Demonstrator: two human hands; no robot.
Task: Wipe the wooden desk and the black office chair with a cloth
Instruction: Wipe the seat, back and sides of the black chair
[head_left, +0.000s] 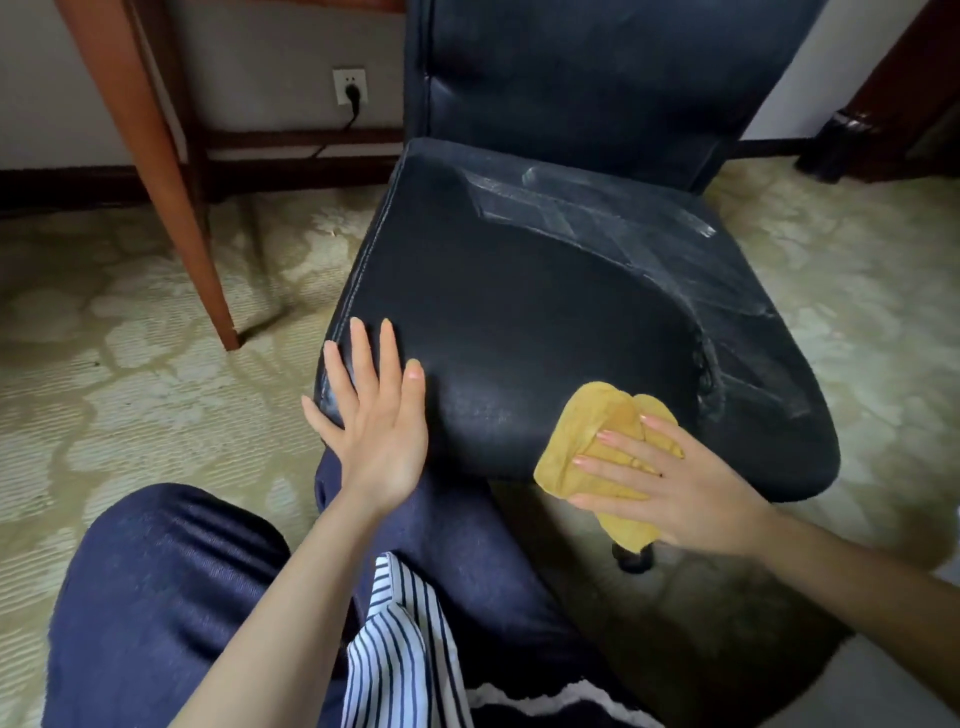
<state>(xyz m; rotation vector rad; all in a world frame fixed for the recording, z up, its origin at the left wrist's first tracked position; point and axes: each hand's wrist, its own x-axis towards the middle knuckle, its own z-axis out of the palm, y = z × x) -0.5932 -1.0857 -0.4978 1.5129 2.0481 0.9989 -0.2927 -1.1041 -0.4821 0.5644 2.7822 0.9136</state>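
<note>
Head view, the only one: your left hand (371, 415) lies flat, fingers straight and spread, on the front-left corner of the chair (519, 312), and your right hand (675, 488) is flat too, fingers splayed, pressing the cloth (587, 431) onto the front edge. The hands are well apart and neither is curled round anything. Watch that cloth, because part of it hangs off the lip, and with no grip on it a hard swipe could drop it. The ragged strip (709, 379) to the right could snag it. A caster (631, 561) shows below, so a hard push may roll the chair. Of the desk (156, 166) only a leg shows; its top is out of frame. The chair's base is mostly hidden, and whether the pale streaks are dust or wear, you can't tell.
</note>
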